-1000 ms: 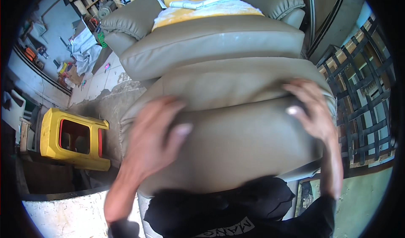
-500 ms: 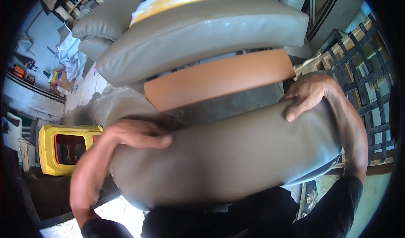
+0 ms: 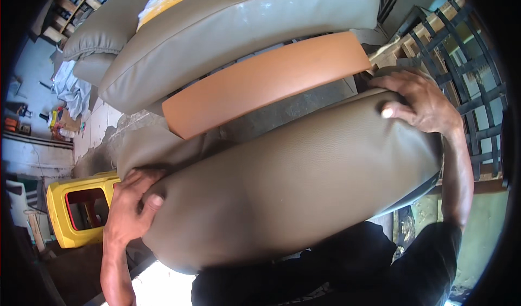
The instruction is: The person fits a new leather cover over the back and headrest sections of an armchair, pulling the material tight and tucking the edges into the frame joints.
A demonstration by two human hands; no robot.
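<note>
A large padded seat cushion in brown-grey leatherlike cover (image 3: 287,175) lies across in front of my body, tilted so that its right end is farther off. My left hand (image 3: 133,203) grips its left end, thumb on the upper face and fingers over the far corner. At the far right corner my right hand (image 3: 420,102) holds it, the thumb pressed on top and the fingers reaching over the far edge, where their tips are partly hidden. A looser piece of the same brown-grey material (image 3: 152,148) shows beyond my left hand.
Beyond the cushion stands a sofa (image 3: 244,32) in matching cover, with an orange-brown panel (image 3: 266,83) before it. A yellow plastic stool (image 3: 57,213) lies at the left. On the right leans a wooden frame with black webbing (image 3: 477,99). White cloth (image 3: 70,89) hangs far left.
My left hand has slid left and down to the cushion's end. My right hand has moved farther along the far right corner. The view has shifted and turned slightly.
</note>
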